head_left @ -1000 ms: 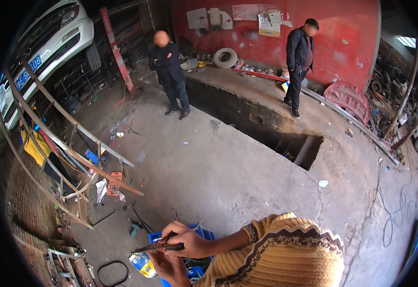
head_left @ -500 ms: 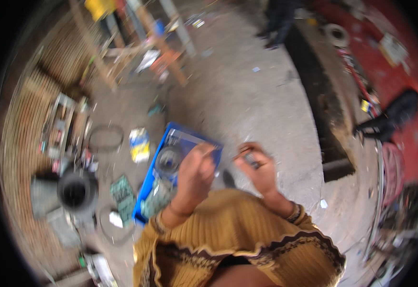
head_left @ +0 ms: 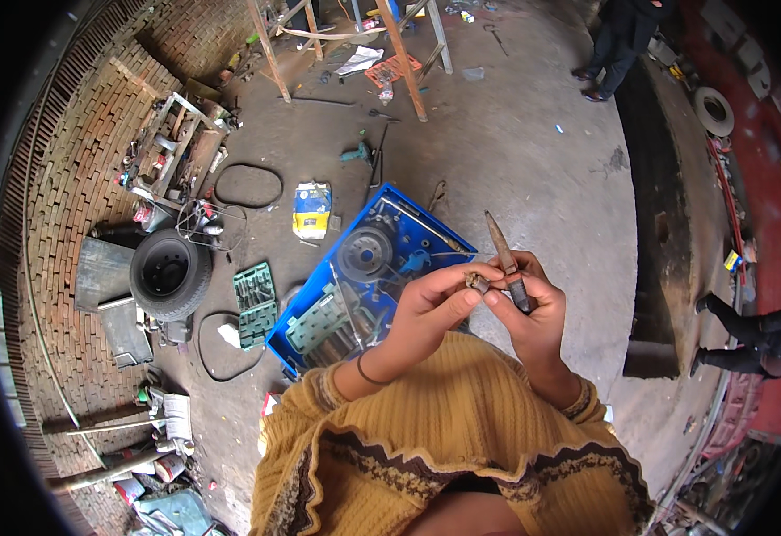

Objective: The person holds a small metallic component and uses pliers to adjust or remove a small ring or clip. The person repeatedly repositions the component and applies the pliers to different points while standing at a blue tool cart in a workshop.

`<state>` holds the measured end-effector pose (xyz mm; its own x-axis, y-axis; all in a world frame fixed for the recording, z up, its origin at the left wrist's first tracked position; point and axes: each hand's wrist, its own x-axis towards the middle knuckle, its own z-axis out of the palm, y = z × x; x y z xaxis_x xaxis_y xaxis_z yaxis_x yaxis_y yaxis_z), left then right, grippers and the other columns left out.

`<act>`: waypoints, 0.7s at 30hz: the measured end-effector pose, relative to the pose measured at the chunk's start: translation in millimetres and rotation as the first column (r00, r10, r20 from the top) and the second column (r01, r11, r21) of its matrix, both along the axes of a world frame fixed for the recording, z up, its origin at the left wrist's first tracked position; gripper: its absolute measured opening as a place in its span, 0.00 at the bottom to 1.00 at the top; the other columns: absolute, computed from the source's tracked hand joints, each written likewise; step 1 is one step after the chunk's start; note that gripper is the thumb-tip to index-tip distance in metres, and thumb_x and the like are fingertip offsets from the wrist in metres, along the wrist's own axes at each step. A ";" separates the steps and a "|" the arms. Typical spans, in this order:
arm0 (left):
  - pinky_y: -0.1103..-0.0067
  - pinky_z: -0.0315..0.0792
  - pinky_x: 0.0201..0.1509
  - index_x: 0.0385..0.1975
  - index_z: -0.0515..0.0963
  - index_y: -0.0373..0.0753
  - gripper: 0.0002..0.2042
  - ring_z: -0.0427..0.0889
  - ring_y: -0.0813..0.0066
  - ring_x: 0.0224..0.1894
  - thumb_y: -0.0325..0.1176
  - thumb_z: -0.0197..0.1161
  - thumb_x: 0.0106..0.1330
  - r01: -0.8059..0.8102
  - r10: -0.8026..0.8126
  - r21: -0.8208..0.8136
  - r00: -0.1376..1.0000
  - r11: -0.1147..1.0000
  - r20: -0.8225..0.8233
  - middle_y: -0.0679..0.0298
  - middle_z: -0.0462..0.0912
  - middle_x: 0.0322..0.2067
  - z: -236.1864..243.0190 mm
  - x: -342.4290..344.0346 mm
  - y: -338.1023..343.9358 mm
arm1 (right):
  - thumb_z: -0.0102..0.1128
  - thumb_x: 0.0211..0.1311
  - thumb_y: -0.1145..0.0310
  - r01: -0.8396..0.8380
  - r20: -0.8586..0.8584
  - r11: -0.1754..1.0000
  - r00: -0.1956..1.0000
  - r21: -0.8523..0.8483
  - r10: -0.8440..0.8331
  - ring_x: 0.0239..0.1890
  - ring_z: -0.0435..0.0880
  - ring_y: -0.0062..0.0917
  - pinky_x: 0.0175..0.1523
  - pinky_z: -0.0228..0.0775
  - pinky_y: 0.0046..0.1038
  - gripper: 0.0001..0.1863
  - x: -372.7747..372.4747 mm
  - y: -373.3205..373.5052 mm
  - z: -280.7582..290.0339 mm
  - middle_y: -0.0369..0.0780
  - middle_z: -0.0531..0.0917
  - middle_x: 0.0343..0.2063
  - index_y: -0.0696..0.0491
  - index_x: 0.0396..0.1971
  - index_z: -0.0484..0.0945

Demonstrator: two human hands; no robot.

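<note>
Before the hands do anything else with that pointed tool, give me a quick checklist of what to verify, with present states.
1. Right hand grips the pointed tool: ok.
2. Left hand pinches the small part at its fingertips: ok.
3. Tool tip points away from the body: ok.
4. Part seated on the tool: cannot tell.
5. Blue tool tray lies below the hands: ok.

Toolbox (head_left: 368,277) left of hands; tyre (head_left: 170,272) further left; pit (head_left: 667,223) right.
</note>
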<state>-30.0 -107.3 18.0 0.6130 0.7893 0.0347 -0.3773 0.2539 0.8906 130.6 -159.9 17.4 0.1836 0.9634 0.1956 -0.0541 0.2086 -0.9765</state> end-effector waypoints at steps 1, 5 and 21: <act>0.89 0.64 0.35 0.52 0.78 0.33 0.14 0.70 0.90 0.31 0.33 0.60 0.71 -0.015 0.015 0.029 1.000 0.999 -0.005 0.69 0.83 0.44 -0.1 -1.6 0.3 | 0.65 0.57 0.81 0.005 -0.005 1.000 1.000 0.008 -0.005 0.53 0.76 0.24 0.59 0.66 0.25 0.08 -1.3 1.4 0.5 0.41 0.75 0.50 0.62 0.38 0.83; 0.85 0.70 0.48 0.53 0.77 0.31 0.16 0.76 0.83 0.45 0.34 0.60 0.71 -0.034 0.039 0.111 0.998 0.993 -0.042 0.63 0.82 0.50 1.4 -5.2 2.8 | 0.64 0.59 0.81 -0.042 -0.079 0.999 0.996 0.005 0.042 0.53 0.76 0.23 0.57 0.67 0.25 0.09 -3.4 5.2 4.4 0.41 0.76 0.49 0.62 0.39 0.83; 0.89 0.66 0.30 0.48 0.81 0.36 0.11 0.71 0.90 0.28 0.25 0.65 0.66 -0.126 0.198 0.324 0.960 0.938 -0.200 0.70 0.84 0.32 10.4 -10.9 5.4 | 0.58 0.66 0.78 -0.183 -0.182 0.982 0.968 -0.055 0.170 0.51 0.77 0.18 0.57 0.66 0.22 0.09 -4.7 13.4 3.5 0.35 0.79 0.47 0.61 0.44 0.80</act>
<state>-40.9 -101.8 28.5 0.4974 0.8517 0.1651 -0.1699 -0.0910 0.9812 125.9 -146.5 20.9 0.0351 0.9938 0.1059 -0.2559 0.1113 -0.9603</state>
